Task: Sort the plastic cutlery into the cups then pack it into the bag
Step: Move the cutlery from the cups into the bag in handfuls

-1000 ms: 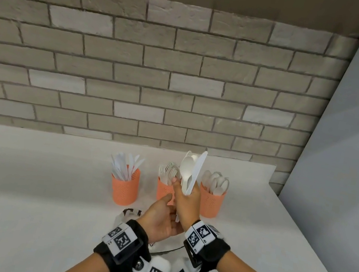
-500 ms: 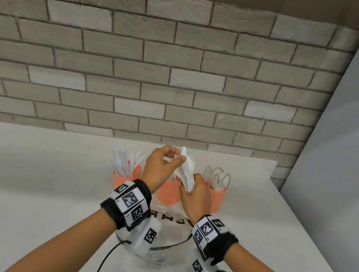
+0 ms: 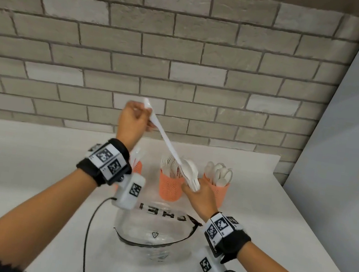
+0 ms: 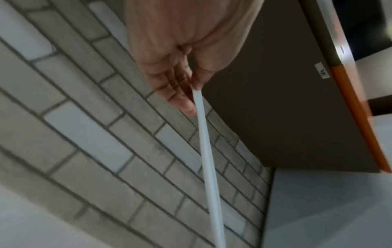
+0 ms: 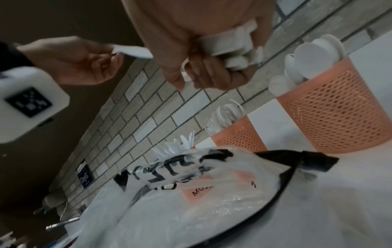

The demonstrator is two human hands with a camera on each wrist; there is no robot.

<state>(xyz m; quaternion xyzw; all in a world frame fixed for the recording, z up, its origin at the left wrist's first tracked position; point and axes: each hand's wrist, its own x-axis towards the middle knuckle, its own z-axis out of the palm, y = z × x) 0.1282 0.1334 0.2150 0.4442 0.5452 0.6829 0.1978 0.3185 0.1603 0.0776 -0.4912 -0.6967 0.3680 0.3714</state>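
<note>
Our left hand [image 3: 132, 119] raised, pinching one white knife [image 3: 164, 137] by its end, our right hand [image 3: 200, 192] gripping a bundle of plastic cutlery [image 3: 189, 175] before three orange cups [image 3: 169, 187], clear bag [image 3: 152, 238] lying open on the white table [image 3: 25, 169]

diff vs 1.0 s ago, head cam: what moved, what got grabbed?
The left hand rose from beside the right, pinched one white knife and is drawing it up and left out of the bundle. The right hand sank toward the cups, still gripping the remaining cutlery bundle. Unchanged: the three orange cups with their sorted cutlery, and the clear bag on the table.
</note>
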